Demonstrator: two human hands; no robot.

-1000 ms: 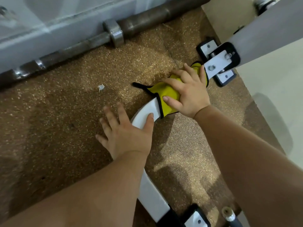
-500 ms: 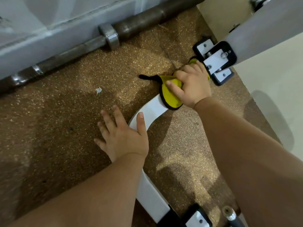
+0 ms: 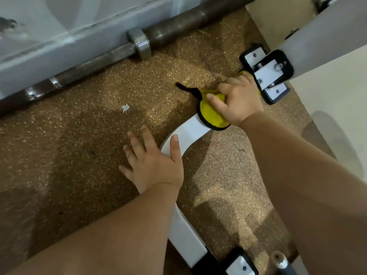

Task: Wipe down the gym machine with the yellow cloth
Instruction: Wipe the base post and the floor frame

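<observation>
Cloth and bar are the pair to watch. The yellow cloth (image 3: 210, 114) sits bunched on the far end of the machine's curved white base bar (image 3: 190, 130), just beside the black-and-white bolted bracket (image 3: 268, 76). Your right hand (image 3: 236, 102) has it: the fingers are curled over the top of the wad and the thumb presses into the yellow, pinning it to the bar.

Your left hand (image 3: 153, 163) holds nothing. Its fingers lie straight and spread on the floor (image 3: 69, 145), and only the thumb rests along the bar's face.

The bar's long axis runs from that bracket toward you, bowing out to your left in an arc. It passes under your left wrist and ends at a second foot (image 3: 240, 262) near the lower edge. So the bare stretch lies toward you from the cloth, and your right hand is the one placed to pull along it. The left thumb lies in that path and would likely need to lift.

The bar looks like smooth, glossy painted metal with a flat top, so the cloth should slide easily. The cloth is soft and limp with black stitched edging, and one black corner trails onto the floor. The floor is speckled brown, grainy and rubbery, and may snag that corner. A dull steel barbell (image 3: 139, 44) lies along the wall, well apart.
</observation>
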